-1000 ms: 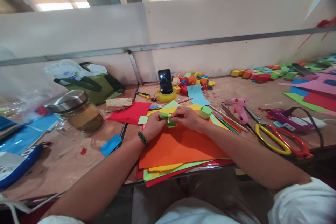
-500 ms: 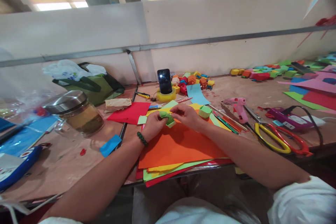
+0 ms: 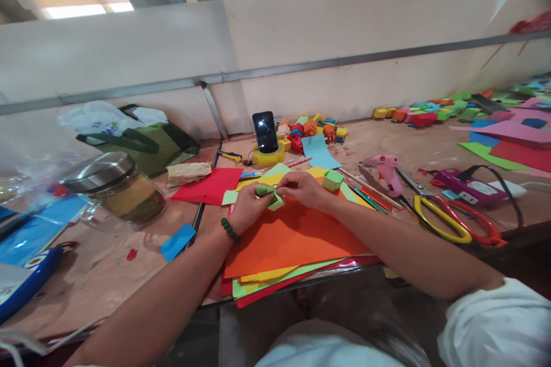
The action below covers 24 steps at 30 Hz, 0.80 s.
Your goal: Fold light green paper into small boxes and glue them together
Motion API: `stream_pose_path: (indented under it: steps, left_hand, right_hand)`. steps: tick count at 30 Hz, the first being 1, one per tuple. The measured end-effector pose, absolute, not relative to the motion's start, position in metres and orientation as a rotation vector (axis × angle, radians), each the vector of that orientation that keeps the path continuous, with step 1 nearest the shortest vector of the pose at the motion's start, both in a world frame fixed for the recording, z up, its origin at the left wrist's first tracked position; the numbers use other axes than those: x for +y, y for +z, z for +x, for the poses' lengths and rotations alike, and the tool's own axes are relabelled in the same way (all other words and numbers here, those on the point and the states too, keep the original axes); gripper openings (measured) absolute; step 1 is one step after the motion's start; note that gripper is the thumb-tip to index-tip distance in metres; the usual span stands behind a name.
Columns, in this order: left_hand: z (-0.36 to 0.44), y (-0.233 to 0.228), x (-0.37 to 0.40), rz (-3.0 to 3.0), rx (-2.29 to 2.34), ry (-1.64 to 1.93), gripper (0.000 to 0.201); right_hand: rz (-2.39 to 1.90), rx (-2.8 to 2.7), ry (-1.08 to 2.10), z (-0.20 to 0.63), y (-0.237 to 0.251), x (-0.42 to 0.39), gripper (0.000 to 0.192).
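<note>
Both the left hand and right hand pinch a folded green paper piece between fingertips.

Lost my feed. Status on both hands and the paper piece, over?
Left hand and right hand both pinching the green folded paper, held just above the orange sheet. Small green paper cube beside the right hand, not touching. Nothing blocking.
</note>
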State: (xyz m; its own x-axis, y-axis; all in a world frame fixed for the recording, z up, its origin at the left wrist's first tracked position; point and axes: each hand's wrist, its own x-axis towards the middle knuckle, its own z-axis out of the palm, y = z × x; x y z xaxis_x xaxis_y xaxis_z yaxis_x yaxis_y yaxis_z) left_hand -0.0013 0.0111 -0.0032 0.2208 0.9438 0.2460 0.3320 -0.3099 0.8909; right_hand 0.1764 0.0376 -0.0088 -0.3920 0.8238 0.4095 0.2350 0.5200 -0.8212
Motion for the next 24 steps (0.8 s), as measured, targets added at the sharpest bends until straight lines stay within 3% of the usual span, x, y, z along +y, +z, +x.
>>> stream_pose_path:
  steps: [9,15,24]
  left_hand:
    - [0.001,-0.002,0.010,1.655,1.177,1.249,0.023]
    - [0.002,0.002,0.006,1.764,1.114,1.281,0.056]
    - [0.006,0.005,-0.005,2.125,1.363,1.103,0.064]
  right_hand:
    - [-0.864,-1.816,0.885,0.182,-0.006,0.044,0.019]
    - [-0.733,-1.911,1.083,0.187,0.003,0.040,0.026]
    - [-0.921,-2.001,0.826,0.178,0.007,0.020,0.003]
